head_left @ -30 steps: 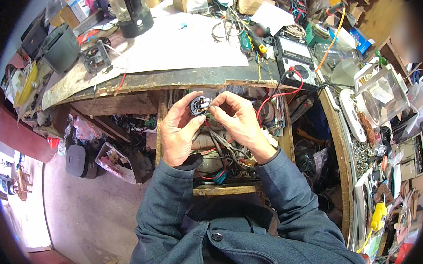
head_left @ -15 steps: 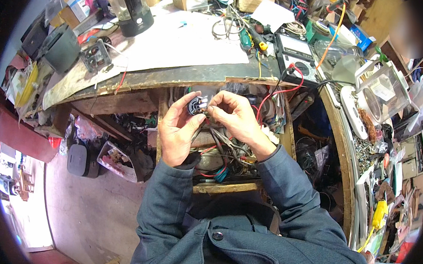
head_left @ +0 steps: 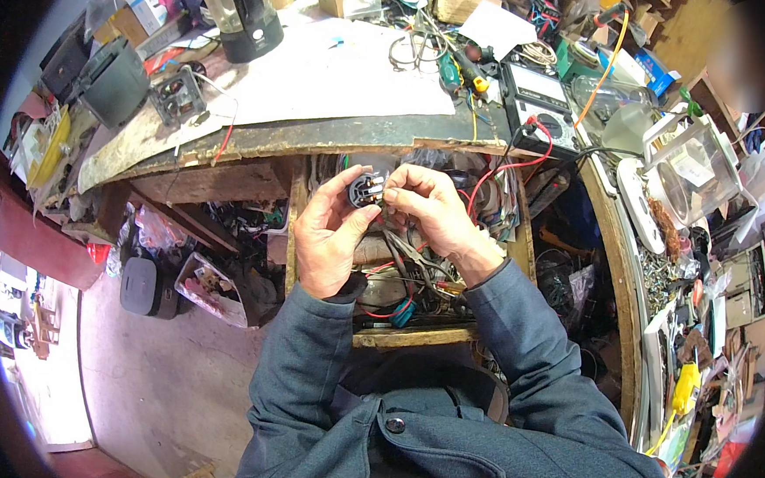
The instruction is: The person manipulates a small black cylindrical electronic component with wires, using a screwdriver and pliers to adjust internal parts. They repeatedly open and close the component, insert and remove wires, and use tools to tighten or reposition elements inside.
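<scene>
Between the thumb and fingers of my left hand is a small round black electrical part with pale, shiny metal contacts on its face. Thumb and forefinger of my right hand are pinched together close to the part's right side. Whatever sits in that pinch is too small to make out. Both hands are above an open wooden drawer crowded with wires, tools and loose parts. Pliers-like handles lie in it just below my right hand.
A workbench spans the far side, bearing a white sheet, a dark-handled jug and a square-framed part. An analog multimeter with red and black leads sits at its right. Clutter lines the right side; a box stands below left.
Both hands and the round part have shifted slightly right and down in the picture, as has the bench. The grip looks the same.
</scene>
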